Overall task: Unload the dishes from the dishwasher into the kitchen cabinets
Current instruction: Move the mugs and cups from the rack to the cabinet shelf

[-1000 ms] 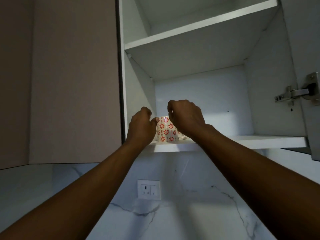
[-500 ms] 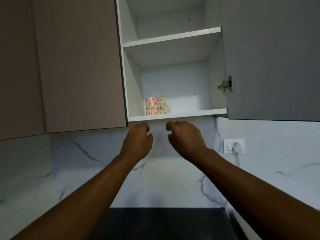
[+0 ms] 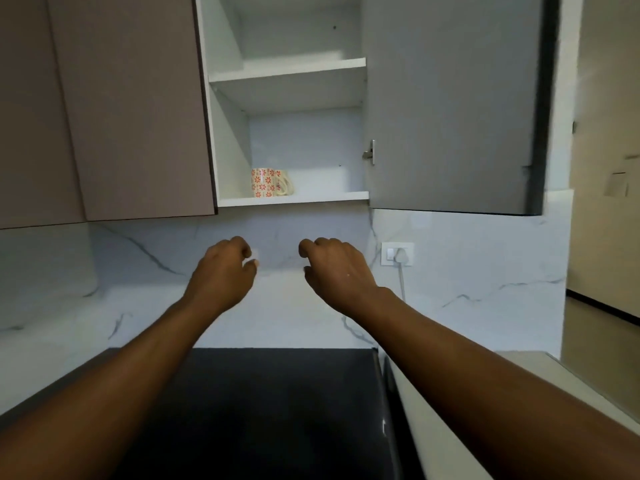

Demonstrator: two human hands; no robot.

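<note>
The patterned mug (image 3: 269, 182) sat on the bottom shelf (image 3: 311, 197) of the open cabinet, over by its left wall, so that one looked put away. Both hands, left hand (image 3: 223, 271) and right hand (image 3: 337, 271), hung well below the shelf with fingers loosely curled, holding nothing. Next move's probably a trip to the dishwasher, which wasn't in view.

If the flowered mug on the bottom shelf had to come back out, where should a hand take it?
Probably by the handle. The flowered mug stands upright at the left of the bottom shelf, its handle turned right toward open shelf space, so come from the front right; the cabinet wall crowds its left.
</note>
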